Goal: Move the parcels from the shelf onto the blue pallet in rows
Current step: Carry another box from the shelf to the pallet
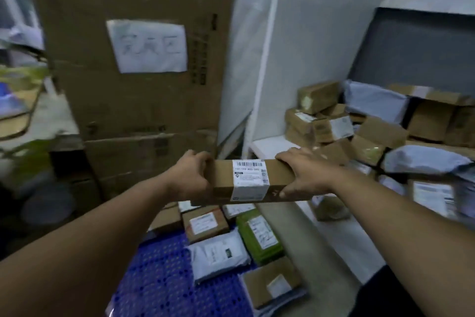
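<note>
Gripping box (223, 181) at both ends: left hand (191, 175) curled round left end, right hand (305, 170) clamped over top right, thumb on front face. Held level in air, long axis left-right, label up and facing camera. Below: blue pallet (159, 278) with parcels (205, 224) in rows. Right: white shelf (272, 145) with pile (331, 126) of boxes and mailers. Behind: tall carton (141, 100) with paper sign.

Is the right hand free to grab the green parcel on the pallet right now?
Probably not yet. The right hand grips one end of the box, the left hand the other, and the green parcel lies below on the pallet. With the box down, nothing else seems to block it.
</note>
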